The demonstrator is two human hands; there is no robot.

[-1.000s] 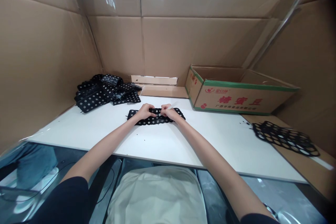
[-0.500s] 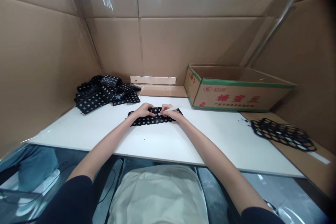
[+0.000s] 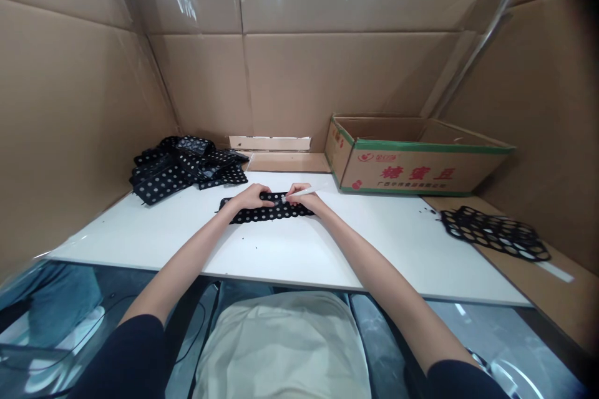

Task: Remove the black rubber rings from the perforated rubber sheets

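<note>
A black strip with white dots [image 3: 266, 214] lies flat on the white table [image 3: 281, 254] in front of me. My left hand [image 3: 255, 197] rests on its upper left part, with thumb and fingers closing on the material. In my right hand [image 3: 302, 194] is a thin white pen-like tool [image 3: 306, 191], held in a pinch, its tip pointing left onto the strip beside my left thumb. Whether the tip touches the material is too small to tell.
A heap of black dotted pieces [image 3: 175, 168] lies at the back left. At the back right stands an open cardboard box [image 3: 407, 168] with green edges. A black net of rings [image 3: 493, 234] lies on cardboard at the right. Cardboard walls [image 3: 299, 75] surround the table.
The dotted strip has shifted a little to the left between my hands. The white tool's angle is slightly flatter. The whole view has turned slightly.
</note>
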